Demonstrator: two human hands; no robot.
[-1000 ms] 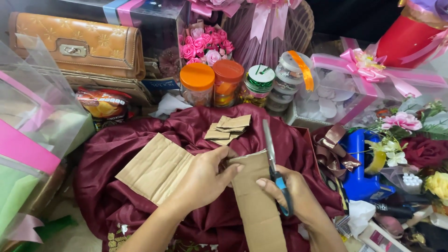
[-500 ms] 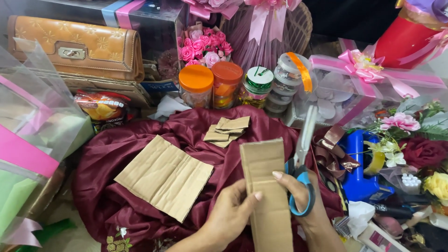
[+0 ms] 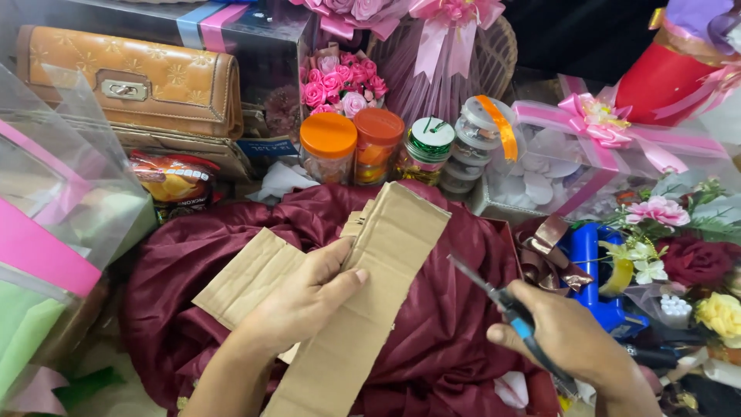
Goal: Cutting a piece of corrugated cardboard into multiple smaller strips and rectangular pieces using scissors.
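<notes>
Maroon satin cloth (image 3: 432,324) spread mid-floor among gift clutter. Long cardboard strip (image 3: 369,309) raised over cloth centre, pinched by left hand (image 3: 305,301), thumb on top. Second cardboard piece (image 3: 247,279) flat on cloth, left part. Right hand (image 3: 567,340) wrapped round blue-handled scissors (image 3: 505,303), blades pointing at strip, apart from it.

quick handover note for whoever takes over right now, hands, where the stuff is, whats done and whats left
Left hand: holds a long cardboard strip up over the maroon cloth.
Right hand: holds blue-handled scissors, blades shut, clear of the strip.
Other cardboard: a wider piece lies on the cloth, left of the strip.
Done: the strip is a separate piece with rough long edges.
Left: cannot tell; no cut is under way.
</notes>
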